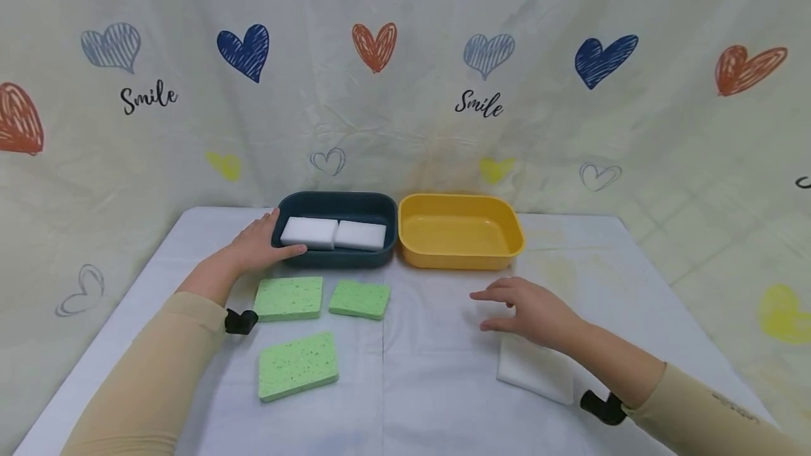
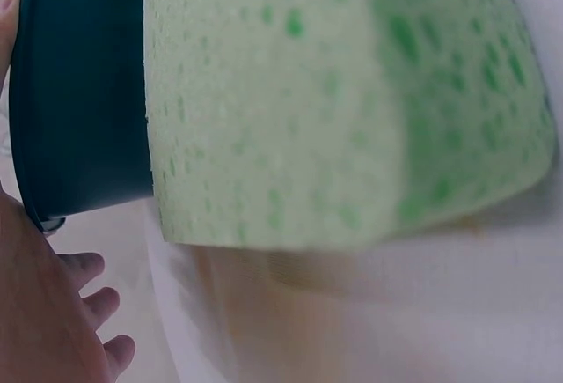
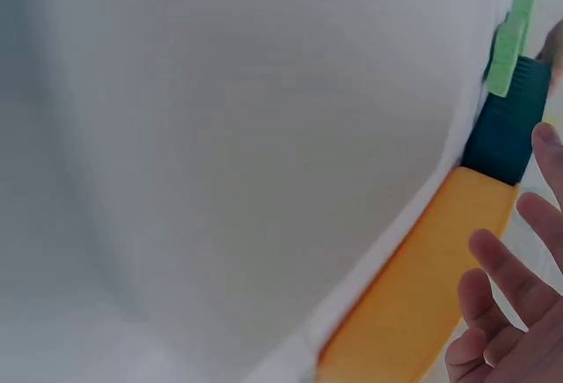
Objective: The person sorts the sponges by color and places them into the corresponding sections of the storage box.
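Observation:
My left hand (image 1: 260, 241) rests against the left end of the dark teal tray (image 1: 338, 259), its thumb along the front rim. In the left wrist view several of its fingers (image 2: 101, 305) stand spread beside the tray. Two white sponge blocks, a left one (image 1: 309, 232) and a right one (image 1: 360, 235), lie side by side inside the tray. My right hand (image 1: 538, 312) is held over the table with nothing in its fingers, thumb and fingers apart. Below it, partly covered by the hand and forearm, lies another white sponge block (image 1: 535, 371).
A yellow tray (image 1: 462, 260) stands against the teal tray's right side, with nothing in it. Three green sponges lie before the teal tray: a left one (image 1: 289, 299), a smaller right one (image 1: 360, 300) and a nearer one (image 1: 299, 366). Behind the table (image 1: 437, 385) hangs a heart-printed curtain (image 1: 418, 111).

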Motion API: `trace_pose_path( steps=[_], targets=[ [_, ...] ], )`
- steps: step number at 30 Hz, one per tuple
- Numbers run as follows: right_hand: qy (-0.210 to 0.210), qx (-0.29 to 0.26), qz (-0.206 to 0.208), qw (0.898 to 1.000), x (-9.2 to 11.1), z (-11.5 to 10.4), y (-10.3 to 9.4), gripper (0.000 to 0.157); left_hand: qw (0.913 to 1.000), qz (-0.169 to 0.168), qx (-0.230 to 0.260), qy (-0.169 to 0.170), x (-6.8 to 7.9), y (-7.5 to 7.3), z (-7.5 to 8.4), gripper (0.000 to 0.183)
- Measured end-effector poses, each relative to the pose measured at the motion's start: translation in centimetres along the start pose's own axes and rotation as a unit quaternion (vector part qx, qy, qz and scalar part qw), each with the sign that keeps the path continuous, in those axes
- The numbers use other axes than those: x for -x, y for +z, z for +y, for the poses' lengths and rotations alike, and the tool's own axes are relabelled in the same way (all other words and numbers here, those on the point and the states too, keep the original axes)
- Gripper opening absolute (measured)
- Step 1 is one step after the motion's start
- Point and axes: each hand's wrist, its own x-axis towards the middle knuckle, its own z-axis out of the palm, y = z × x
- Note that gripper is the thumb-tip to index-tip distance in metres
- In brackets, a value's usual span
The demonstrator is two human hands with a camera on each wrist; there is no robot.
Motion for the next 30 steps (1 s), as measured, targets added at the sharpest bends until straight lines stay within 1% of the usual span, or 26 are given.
trace_pose_path(
  steps=[6,8,11,16,21,30],
  targets=[
    [0.024,0.002,-0.012,1.000,4.0,1.6,0.2,0.056,1.0000,0.002,0.005,0.002,0.1,-0.1,0.1,0.125],
    [0.031,0.006,-0.017,0.999,5.1,1.9,0.3,0.059,1.0000,0.002,0.007,-0.001,0.2,-0.1,0.1,0.126],
    [0.030,0.017,-0.026,0.999,6.3,2.3,0.4,0.065,0.9999,0.001,0.011,-0.001,0.4,-0.2,0.3,0.127],
    [0.020,0.039,-0.032,0.999,7.7,3.0,0.5,0.071,0.9999,-0.001,0.010,-0.006,0.3,-0.4,0.3,0.125],
    [0.006,0.062,-0.031,0.998,8.9,3.7,0.7,0.073,1.0000,-0.003,0.005,-0.007,0.2,-0.3,0.4,0.122],
    [-0.001,0.058,-0.043,0.997,10.1,4.6,0.9,0.080,0.9999,-0.004,0.009,-0.007,0.1,-0.2,0.4,0.123]
  ],
)
